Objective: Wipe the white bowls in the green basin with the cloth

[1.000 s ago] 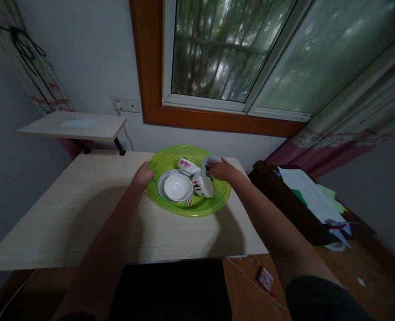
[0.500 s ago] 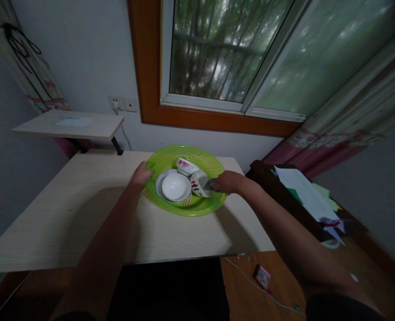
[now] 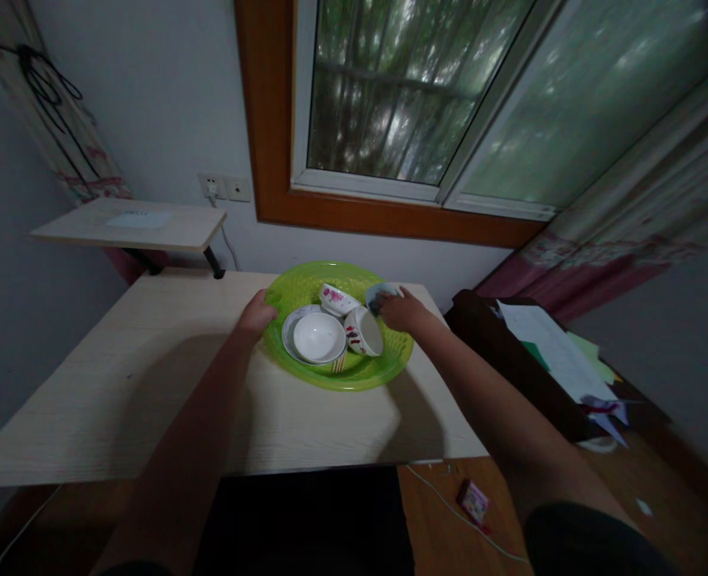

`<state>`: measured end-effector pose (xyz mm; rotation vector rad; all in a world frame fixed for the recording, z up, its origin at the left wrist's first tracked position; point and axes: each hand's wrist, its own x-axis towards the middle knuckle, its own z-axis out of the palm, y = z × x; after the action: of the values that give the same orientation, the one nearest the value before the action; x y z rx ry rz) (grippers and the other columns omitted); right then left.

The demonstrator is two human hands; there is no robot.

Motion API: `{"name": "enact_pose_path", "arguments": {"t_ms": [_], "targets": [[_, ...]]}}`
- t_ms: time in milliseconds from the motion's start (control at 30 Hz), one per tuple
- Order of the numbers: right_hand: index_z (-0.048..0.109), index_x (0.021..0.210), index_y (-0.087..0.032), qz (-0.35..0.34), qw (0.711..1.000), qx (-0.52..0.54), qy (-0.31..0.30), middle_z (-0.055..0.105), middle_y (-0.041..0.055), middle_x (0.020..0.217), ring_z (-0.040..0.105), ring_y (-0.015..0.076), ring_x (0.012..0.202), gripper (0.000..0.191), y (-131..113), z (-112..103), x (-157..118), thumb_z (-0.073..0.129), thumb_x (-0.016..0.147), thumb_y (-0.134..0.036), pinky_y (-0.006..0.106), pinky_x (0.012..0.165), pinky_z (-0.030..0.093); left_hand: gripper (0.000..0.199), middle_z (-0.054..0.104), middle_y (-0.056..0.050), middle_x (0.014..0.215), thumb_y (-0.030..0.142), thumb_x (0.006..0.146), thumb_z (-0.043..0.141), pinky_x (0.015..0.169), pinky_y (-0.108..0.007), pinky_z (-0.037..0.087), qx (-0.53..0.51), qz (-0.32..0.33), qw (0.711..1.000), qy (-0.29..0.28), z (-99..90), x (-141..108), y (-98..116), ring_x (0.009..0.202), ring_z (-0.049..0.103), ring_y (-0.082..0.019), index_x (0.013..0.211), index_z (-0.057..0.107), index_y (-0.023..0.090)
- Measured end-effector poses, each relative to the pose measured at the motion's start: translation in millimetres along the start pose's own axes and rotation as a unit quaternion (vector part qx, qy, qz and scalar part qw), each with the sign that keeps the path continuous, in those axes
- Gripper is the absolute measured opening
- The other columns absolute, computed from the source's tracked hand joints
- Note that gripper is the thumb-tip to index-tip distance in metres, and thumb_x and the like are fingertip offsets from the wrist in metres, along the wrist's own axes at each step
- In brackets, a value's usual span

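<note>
A green plastic basin (image 3: 354,382) sits on the table. In it are a white bowl (image 3: 316,337) resting in a second, patterned bowl (image 3: 287,330), a pink-flowered bowl (image 3: 337,299) tilted behind them, and a cup-like bowl with red patterns (image 3: 364,332) lying on its side. Chopsticks (image 3: 339,362) poke out by the white bowl. My left hand (image 3: 258,316) is closed on the basin's left rim. Over the basin's right side, my right hand (image 3: 398,310) is closed on a grey-blue cloth (image 3: 378,294), partly hidden by the fingers.
The basin stands near the far edge of the pale wooden table (image 3: 167,384), below a window. A small raised shelf (image 3: 131,228) stands at the back left. Right of the table is a dark box (image 3: 498,360) with papers. A cable and a small pink box (image 3: 474,502) lie on the floor.
My right hand has moved up and away with the cloth, out of the mouth of the red-patterned bowl, toward the basin's far right side. My left hand stays on the rim.
</note>
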<state>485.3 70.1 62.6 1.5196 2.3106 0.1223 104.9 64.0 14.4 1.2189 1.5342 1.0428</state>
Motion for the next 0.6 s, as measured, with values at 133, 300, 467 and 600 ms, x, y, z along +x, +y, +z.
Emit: {"name": "enact_pose_path", "arguments": {"t_ms": [133,300,467,600], "targets": [[0.078,0.147,-0.028,-0.007,0.999,-0.017,0.036,0.057,0.0066,0.176,0.043,0.0297,0.17,0.056,-4,6,9,0.042,0.107,-0.013,0.067,0.139,0.028,0.065,0.076,-0.005,0.099,0.011,0.062,0.065,0.07,-0.032,0.058,-0.019,-0.016,1.0,-0.003,-0.6,1,-1,0.087,0.076,-0.027,0.127,0.067,0.019],[0.074,0.153,-0.027,-0.005,0.999,-0.004,0.053,0.06,0.0096,0.173,0.045,0.0315,0.169,0.049,-1,10,1,0.05,0.11,-0.025,0.067,0.14,0.027,0.066,0.076,-0.006,0.101,0.01,0.061,0.064,0.072,-0.032,0.058,-0.011,-0.02,1.0,0.005,-0.7,-1,1,0.09,0.076,-0.027,0.127,0.067,0.019],[0.085,0.131,-0.022,0.012,1.0,-0.006,0.018,0.077,0.016,0.153,0.071,0.0334,0.144,0.042,0,8,-23,0.049,0.115,-0.039,0.058,0.137,0.034,0.06,0.076,-0.005,0.097,0.012,0.06,0.063,0.073,-0.033,0.059,-0.022,-0.015,1.0,-0.002,0.7,-4,3,0.089,0.076,-0.027,0.12,0.067,0.02],[0.09,0.103,-0.02,-0.018,0.999,0.022,-0.025,0.089,0.0173,0.111,0.082,0.0314,0.116,0.047,2,2,-40,0.053,0.115,-0.045,0.044,0.121,0.049,0.055,0.075,-0.004,0.092,0.013,0.058,0.061,0.072,-0.034,0.059,-0.007,-0.005,1.0,0.0,1.3,-4,5,0.087,0.076,-0.028,0.112,0.068,0.021]]}}
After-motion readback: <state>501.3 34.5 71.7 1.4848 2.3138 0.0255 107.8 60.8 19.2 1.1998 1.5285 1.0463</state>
